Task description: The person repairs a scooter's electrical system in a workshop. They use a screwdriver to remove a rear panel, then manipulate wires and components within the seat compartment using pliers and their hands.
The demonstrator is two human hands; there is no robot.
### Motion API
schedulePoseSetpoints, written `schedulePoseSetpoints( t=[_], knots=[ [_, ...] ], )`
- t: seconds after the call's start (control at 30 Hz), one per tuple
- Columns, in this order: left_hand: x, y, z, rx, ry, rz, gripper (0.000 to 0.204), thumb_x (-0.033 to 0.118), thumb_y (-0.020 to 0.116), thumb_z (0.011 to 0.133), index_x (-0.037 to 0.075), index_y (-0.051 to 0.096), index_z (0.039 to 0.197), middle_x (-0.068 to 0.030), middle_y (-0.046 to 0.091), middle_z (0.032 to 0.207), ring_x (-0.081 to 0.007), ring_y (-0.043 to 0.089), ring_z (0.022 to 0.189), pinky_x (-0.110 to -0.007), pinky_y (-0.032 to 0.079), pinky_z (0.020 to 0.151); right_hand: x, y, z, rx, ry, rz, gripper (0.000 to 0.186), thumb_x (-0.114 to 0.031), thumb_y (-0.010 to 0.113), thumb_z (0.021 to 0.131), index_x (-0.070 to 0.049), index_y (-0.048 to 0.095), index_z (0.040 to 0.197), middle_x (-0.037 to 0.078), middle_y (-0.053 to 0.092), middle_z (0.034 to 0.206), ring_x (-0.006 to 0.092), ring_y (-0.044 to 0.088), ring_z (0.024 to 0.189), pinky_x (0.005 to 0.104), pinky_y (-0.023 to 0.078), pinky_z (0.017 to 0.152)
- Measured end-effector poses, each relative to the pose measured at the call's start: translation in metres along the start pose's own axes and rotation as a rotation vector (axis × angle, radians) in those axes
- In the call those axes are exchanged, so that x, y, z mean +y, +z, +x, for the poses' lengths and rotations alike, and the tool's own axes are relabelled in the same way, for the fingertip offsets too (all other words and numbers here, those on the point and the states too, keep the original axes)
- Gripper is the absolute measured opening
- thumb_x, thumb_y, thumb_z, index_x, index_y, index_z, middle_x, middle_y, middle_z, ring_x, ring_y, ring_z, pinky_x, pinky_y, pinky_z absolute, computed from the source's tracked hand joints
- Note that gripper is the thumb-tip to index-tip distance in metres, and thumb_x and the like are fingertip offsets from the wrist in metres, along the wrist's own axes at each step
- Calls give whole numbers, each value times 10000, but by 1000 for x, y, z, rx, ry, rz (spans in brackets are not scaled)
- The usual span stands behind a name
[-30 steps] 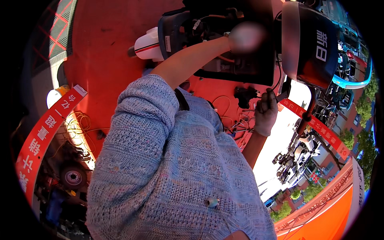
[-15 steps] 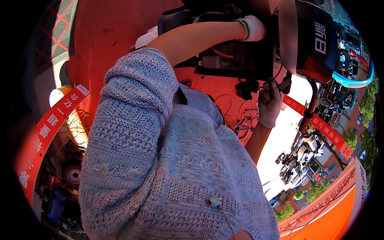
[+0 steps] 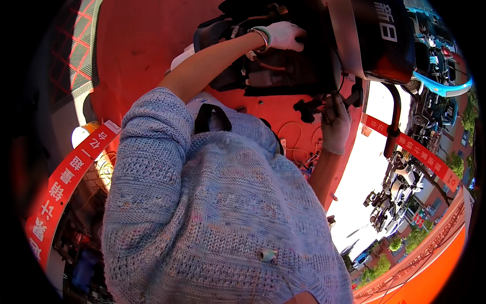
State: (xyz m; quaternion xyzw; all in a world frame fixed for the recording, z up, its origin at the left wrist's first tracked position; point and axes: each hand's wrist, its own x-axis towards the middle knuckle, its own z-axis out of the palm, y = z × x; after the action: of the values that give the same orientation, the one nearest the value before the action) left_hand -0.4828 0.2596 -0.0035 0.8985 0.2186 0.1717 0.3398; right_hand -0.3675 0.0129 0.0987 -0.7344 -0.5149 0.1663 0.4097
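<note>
An open dark compartment of a two-wheeled vehicle holds wiring and an orange-red hose. My left hand, in a white glove, reaches into it with fingers curled; what they grip is hidden. On the compartment's lower right edge, my right hand, also gloved, has curled fingers raised beside a thin black cable; whether they hold it is unclear. A black box-like part with a grey side stands right of the compartment. A white body panel shows behind my left forearm.
Beneath lies a red floor with coiled hoses and a black loose object. Red banner strips cross both sides. Parked scooters and a cyan vehicle part are at the right.
The view has shifted, so the vehicle sits further left and higher. My left hand has moved leftward inside the compartment; my right hand stays at its lower edge, fingers still curled.
</note>
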Motion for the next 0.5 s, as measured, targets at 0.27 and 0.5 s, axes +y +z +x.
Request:
schedulePoseSetpoints(
  t=[0.27,0.5],
  knots=[
    [-32,-19,17,-139,-2,-94,364,306,578,871,75,612,1151,-119,664,1024,-259,625,944,-347,482,847,11,1,0,13,396,574,270,28,523,886,42,562,1153,73,652,950,26,383,479,173,292,411],
    [-23,-19,16,-133,-205,-437,350,282,597,861,45,634,1117,-84,687,946,-172,642,856,-286,504,779,-7,15,-5,135,484,709,224,-77,533,926,-12,577,1137,34,653,861,-9,299,472,156,233,426]
  ],
)
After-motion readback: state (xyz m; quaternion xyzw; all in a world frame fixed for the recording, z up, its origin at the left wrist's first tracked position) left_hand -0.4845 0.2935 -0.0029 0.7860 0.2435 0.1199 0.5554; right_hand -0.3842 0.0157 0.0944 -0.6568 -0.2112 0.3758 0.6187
